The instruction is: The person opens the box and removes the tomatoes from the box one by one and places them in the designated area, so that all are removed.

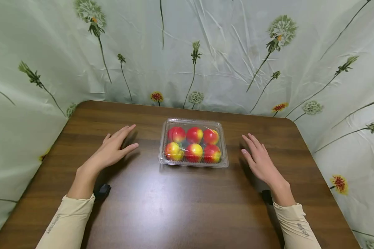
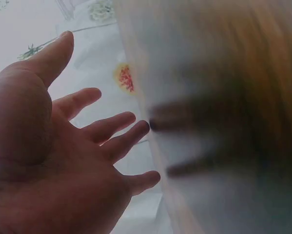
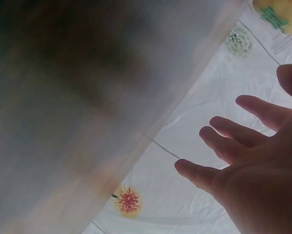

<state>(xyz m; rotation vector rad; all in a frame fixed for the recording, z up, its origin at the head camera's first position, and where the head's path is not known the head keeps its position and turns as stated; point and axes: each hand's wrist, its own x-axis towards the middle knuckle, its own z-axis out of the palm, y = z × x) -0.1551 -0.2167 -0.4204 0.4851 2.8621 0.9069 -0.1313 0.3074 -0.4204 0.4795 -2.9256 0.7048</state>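
Note:
A clear plastic clamshell box [image 1: 193, 164] sits on the brown table, its lid down over several round red and yellow fruits [image 1: 194, 135] in two rows. To its left, my left hand [image 1: 112, 148] hovers with fingers spread and nothing in it. On the other side, my right hand [image 1: 260, 160] is held likewise, apart from the box, its fingers stretched toward the far edge. The left wrist view shows the bare left palm [image 2: 63, 151]. In the right wrist view, a corner of a clear container [image 3: 282, 36] shows beyond the right thumb [image 3: 291, 80].
The wooden table [image 1: 162, 207] has rounded far corners and reflects a bright patch of light near its middle. A pale curtain [image 1: 230, 52] printed with dandelions and flowers hangs behind it and along both sides. Dark wrist straps [image 1: 103, 192] show below the hands.

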